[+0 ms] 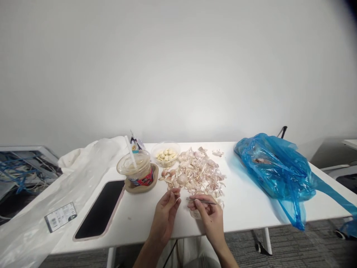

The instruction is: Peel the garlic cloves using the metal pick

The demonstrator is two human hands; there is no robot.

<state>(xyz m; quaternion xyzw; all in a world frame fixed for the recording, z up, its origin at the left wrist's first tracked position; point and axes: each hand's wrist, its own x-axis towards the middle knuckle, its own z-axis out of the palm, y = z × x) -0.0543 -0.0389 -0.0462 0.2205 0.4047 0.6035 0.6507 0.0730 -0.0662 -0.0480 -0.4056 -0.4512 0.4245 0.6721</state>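
My left hand is pinched closed at the front of the white table, its fingertips around a small garlic clove that is mostly hidden. To its right, my right hand grips thin metal tweezers, whose tips point left toward the left hand. Just beyond both hands spreads a heap of papery garlic skins. Several reddish unpeeled garlic cloves lie at the heap's left side. Behind them stands a clear round bowl with pale peeled garlic cloves in it.
A lidded drink cup with a straw stands in a cardboard holder on the left. Nearer lies a phone, beside a clear plastic sheet with a label. A blue plastic bag rests on the right, its handles hanging over the edge.
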